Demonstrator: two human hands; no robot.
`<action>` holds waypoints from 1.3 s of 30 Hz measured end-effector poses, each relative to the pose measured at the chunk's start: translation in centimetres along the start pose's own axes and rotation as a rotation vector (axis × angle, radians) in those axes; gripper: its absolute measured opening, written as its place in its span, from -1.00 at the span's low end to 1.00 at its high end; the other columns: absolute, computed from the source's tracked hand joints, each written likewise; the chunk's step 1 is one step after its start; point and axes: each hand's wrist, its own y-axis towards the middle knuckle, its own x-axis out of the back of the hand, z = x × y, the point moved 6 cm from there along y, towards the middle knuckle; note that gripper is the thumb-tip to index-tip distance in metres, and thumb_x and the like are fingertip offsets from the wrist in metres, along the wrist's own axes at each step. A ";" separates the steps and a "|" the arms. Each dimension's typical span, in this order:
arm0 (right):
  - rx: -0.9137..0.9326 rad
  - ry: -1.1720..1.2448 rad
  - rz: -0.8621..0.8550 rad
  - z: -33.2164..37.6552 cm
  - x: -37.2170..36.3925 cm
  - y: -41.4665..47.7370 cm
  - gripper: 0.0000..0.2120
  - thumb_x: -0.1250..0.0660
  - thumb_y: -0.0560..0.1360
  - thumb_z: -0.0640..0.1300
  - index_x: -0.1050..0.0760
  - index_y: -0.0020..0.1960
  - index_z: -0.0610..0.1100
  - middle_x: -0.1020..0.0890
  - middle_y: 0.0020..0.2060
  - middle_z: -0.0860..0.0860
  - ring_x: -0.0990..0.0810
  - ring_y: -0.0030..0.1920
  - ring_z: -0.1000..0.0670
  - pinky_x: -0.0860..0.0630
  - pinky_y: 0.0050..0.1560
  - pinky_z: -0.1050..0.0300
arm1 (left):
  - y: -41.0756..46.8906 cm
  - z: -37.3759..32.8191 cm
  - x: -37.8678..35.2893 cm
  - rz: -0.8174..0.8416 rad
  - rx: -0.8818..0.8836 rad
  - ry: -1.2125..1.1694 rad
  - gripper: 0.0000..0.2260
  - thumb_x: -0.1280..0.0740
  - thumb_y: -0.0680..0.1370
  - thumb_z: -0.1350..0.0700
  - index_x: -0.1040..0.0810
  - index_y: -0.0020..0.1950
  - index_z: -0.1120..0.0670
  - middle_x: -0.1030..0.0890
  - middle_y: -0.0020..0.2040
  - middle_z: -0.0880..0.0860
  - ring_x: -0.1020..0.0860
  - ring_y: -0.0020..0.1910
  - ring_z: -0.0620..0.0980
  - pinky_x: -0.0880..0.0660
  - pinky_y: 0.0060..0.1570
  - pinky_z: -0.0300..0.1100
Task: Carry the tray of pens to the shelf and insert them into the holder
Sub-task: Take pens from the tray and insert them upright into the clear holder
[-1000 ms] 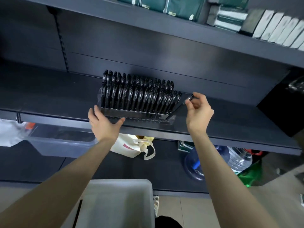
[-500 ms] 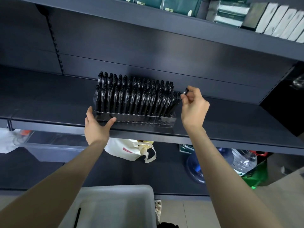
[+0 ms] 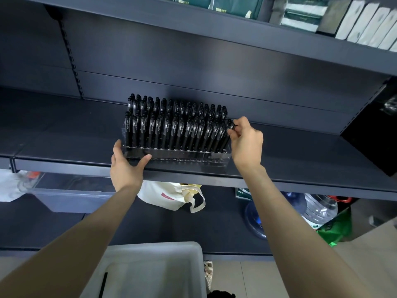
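A clear plastic pen holder (image 3: 193, 158) stands on the dark shelf (image 3: 64, 143), packed with several rows of upright black pens (image 3: 174, 123). My left hand (image 3: 126, 166) holds the holder's front left corner, thumb along its front and fingers on its left side. My right hand (image 3: 246, 143) pinches the top of one black pen (image 3: 229, 127) at the holder's right end; that pen stands nearly upright in the front row. Below, a white tray (image 3: 193, 250) sits at the bottom of the view with one black pen (image 3: 103, 284) lying in it.
The upper shelf (image 3: 257, 39) carries green packets and white boxes. Under the pen shelf are a clear bin (image 3: 71, 194), a cream tote bag (image 3: 171, 196), a water bottle (image 3: 320, 209) and a green bag (image 3: 335, 231). A black panel (image 3: 373, 130) closes the shelf's right end.
My right hand has brought the slanted pen from the holder's right side up and left, so it now stands almost upright in the front row. The left hand stayed on the holder.
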 end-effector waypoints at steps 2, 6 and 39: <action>0.005 -0.013 0.023 0.1 -0.2 0.0 -0.84 -0.29 0.52 -0.32 -0.49 0.09 -0.29 -0.63 -0.15 -0.23 -0.57 -0.18 -0.28 -0.52 -0.14 -0.14 | 0.0 0.0 0.0 0.004 0.003 -0.003 -0.25 -0.46 0.42 -0.05 -0.14 0.49 0.01 -0.36 0.39 0.11 -0.37 0.33 0.12 -0.36 0.18 0.01; -0.012 -0.006 0.022 0.1 -0.5 -0.3 -0.82 -0.28 0.52 -0.32 -0.49 0.12 -0.28 -0.65 -0.12 -0.24 -0.59 -0.15 -0.29 -0.53 -0.11 -0.14 | -0.1 0.0 0.0 0.003 0.010 -0.007 -0.25 -0.46 0.42 -0.05 -0.15 0.49 0.00 -0.36 0.39 0.10 -0.38 0.32 0.12 -0.36 0.16 -0.02; -0.473 0.208 0.599 2.9 -13.5 -30.0 -0.85 -0.32 0.51 -0.23 -0.54 0.07 -0.22 -0.66 -0.13 -0.12 -0.61 -0.14 -0.11 -0.50 -0.05 0.10 | -14.4 21.8 11.3 0.286 0.278 0.390 -0.58 -0.24 0.55 -0.08 -0.41 0.30 0.15 -0.46 0.21 0.22 -0.37 0.25 0.22 -0.33 0.23 0.03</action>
